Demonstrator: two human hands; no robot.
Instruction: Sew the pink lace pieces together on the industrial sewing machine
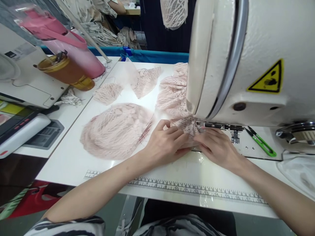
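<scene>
My left hand [165, 141] and my right hand [216, 146] lie side by side on the white table, fingers pressed flat on a small piece of pale pink lace [187, 126] under the head of the white sewing machine [248, 59]. The lace runs toward the presser foot and needle area [235, 134]. Just left of my left hand lies a rounded pile of pink lace pieces [115, 131]. A taller heap of lace [172, 91] sits behind the hands, partly hidden by the machine head.
Two loose lace pieces [145, 80] lie farther back. Green-handled snips [263, 142] rest on the machine bed to the right. A pink bottle [73, 46] and a brown jar [64, 70] stand at the left. A ruler strip [197, 190] is printed along the table's front edge.
</scene>
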